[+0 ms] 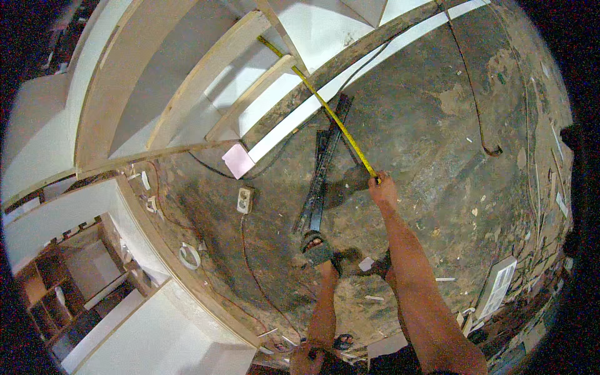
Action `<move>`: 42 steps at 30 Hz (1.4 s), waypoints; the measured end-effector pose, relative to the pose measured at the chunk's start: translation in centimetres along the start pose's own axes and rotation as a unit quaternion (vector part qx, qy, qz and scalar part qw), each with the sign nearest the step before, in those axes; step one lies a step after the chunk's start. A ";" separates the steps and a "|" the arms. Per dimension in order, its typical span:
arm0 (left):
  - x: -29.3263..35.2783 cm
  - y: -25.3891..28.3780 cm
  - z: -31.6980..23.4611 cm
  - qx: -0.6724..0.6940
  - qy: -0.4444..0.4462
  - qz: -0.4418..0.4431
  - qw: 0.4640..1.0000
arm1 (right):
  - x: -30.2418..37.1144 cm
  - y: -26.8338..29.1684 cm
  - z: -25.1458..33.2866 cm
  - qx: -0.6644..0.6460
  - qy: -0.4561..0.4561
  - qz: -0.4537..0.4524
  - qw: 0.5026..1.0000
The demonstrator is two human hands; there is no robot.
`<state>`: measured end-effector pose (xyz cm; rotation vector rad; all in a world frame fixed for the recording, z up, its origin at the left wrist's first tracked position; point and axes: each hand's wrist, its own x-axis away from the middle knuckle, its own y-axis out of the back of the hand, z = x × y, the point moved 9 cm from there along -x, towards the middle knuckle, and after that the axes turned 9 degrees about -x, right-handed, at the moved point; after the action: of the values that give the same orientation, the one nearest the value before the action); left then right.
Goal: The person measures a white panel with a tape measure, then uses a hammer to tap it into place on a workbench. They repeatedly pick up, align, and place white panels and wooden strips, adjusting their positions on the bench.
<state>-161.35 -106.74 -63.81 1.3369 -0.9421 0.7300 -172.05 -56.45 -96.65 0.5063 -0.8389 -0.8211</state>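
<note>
- Your right hand [383, 189] grips a yellow tape measure [350, 139], stretched across a white board [284, 129].
- Your left hand (out of view): grip cannot be told.

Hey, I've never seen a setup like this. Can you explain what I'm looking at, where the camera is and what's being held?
There is no machine here, just a person with bare hands. The one picture comes from a wide fisheye camera worn on the head, looking down, so straight edges bend.

The bare forearm from the lower edge ends in the right hand, which grips a yellow measuring tape. In the picture, the tape runs up and left past a long white board to a wood-edged unit. The left hand is out of view; the limb beside the forearm is a leg, its foot in a dark sandal.

On the stained floor lie long dark bars, a pale socket on a cord, and small scraps.
</note>
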 end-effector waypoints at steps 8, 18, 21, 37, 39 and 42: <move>0.0 0.6 -0.4 0.032 -0.005 0.003 0.999 | -0.8 -0.4 -0.9 0.008 -0.048 0.015 0.999; -0.5 -3.8 3.9 0.101 -0.010 0.057 0.993 | -1.2 0.7 -0.5 0.021 -0.074 0.057 0.995; -0.5 -8.2 7.6 0.144 0.062 0.070 0.985 | -1.1 0.5 -0.6 0.009 -0.071 0.053 0.996; 0.4 1.6 -1.8 0.097 -0.082 -0.086 0.988 | -1.2 0.3 -1.2 -0.006 -0.067 0.038 0.997; 0.4 1.4 -1.6 0.075 -0.088 -0.087 0.989 | -1.2 0.1 -1.3 0.003 -0.070 0.040 0.997; 0.5 1.2 -1.2 0.063 -0.093 -0.092 0.989 | -1.2 0.1 -1.1 -0.003 -0.063 0.044 0.997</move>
<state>-162.00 -105.44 -62.82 1.6024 -0.9168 0.5365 -171.64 -55.41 -97.75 0.4134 -0.9679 -0.7791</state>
